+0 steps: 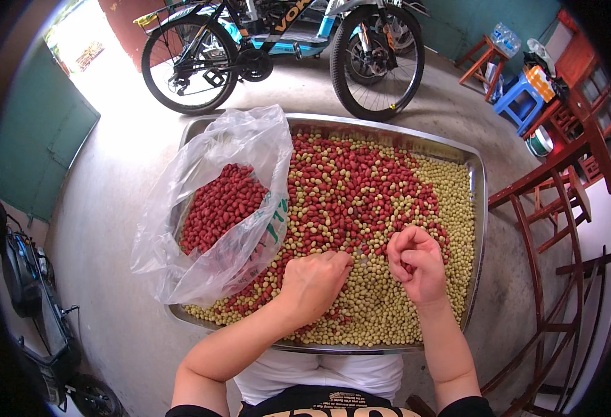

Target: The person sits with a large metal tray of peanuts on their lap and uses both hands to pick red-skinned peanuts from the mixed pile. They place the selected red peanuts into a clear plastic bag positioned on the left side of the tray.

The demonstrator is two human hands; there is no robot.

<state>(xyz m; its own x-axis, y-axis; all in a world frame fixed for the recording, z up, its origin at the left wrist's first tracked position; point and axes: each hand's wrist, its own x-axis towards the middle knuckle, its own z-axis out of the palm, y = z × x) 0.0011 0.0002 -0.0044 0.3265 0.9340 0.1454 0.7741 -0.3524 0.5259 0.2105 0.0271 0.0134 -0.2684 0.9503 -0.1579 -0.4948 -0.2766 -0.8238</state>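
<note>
A metal tray [476, 177] lies before me, filled with red-skinned peanuts [344, 208] mixed with pale yellow soybeans [373, 307]. The soybeans lie mostly unmixed along the right side and near edge. My left hand [313, 286] is over the middle of the tray, knuckles up, its fingertips down at the mix and mostly hidden. To its right, my right hand [419, 263] is raised palm inward with curled fingers, and some red peanuts show in the palm. On the tray's left part rests an open clear plastic bag [154, 250], bearing green writing, with red peanuts [224, 203] inside.
Beyond the tray stands a bicycle [263, 57], its front wheel near the tray's far edge. A wooden ladder-like frame [529, 250] leans at the right. Farther back are a blue plastic stool [521, 101] and a wooden stool [485, 60]. A scooter [39, 313] is at the left.
</note>
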